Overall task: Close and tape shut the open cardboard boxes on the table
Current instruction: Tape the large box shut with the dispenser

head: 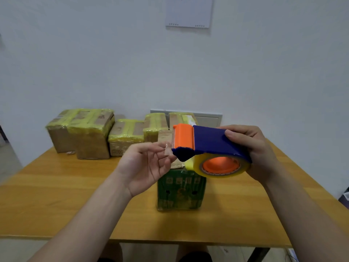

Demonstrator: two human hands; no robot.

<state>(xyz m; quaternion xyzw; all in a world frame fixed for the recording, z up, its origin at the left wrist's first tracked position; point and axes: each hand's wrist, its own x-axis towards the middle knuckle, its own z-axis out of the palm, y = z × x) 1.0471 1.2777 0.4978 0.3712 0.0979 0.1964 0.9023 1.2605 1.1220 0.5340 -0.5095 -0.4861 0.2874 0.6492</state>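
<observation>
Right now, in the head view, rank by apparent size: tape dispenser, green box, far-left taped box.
1. tape dispenser, nearest the camera, so inflated.
2. far-left taped box, nearly alike.
3. green box, partly hidden.

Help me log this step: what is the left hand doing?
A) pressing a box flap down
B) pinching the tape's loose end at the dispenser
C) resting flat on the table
B: the left hand pinches the clear tape end by the tape dispenser that the right hand grips.

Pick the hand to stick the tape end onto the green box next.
Left, probably. The left hand pinches the loose tape end above the green box; the right hand is wrapped round the tape dispenser.
</observation>
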